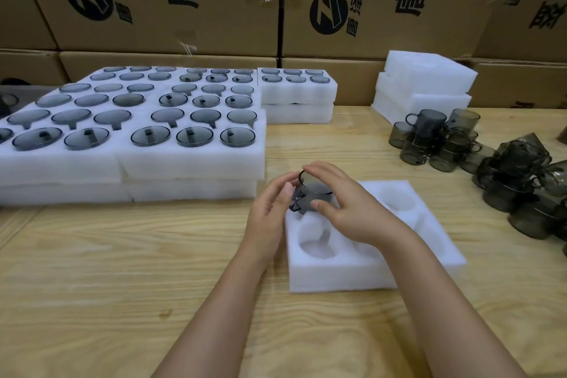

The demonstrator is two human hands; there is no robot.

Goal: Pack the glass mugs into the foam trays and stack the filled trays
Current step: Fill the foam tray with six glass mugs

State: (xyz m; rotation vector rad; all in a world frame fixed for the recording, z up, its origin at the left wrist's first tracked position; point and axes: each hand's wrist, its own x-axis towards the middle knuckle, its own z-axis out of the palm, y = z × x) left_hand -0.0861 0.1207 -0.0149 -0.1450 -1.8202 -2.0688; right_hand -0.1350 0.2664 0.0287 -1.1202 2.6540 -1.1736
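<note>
Gripping 1 glass mug (316,190) w/ R hand (346,209), fingers over rim, thumb on side, at far-left pocket of foam tray (337,276). Hovering L hand (270,209) beside handle (295,206), fingers relaxed. Flanked by filled trays (184,163) left, loose mugs (445,144) right.

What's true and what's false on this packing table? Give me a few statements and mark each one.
1. The right hand grips a dark glass mug over the foam tray. True.
2. That tray's visible pockets already hold mugs. False: they are empty.
3. Loose mugs are heaped on the table, at the right. True.
4. The filled trays at the left hold white ceramic cups. False: they hold dark glass mugs.
</note>
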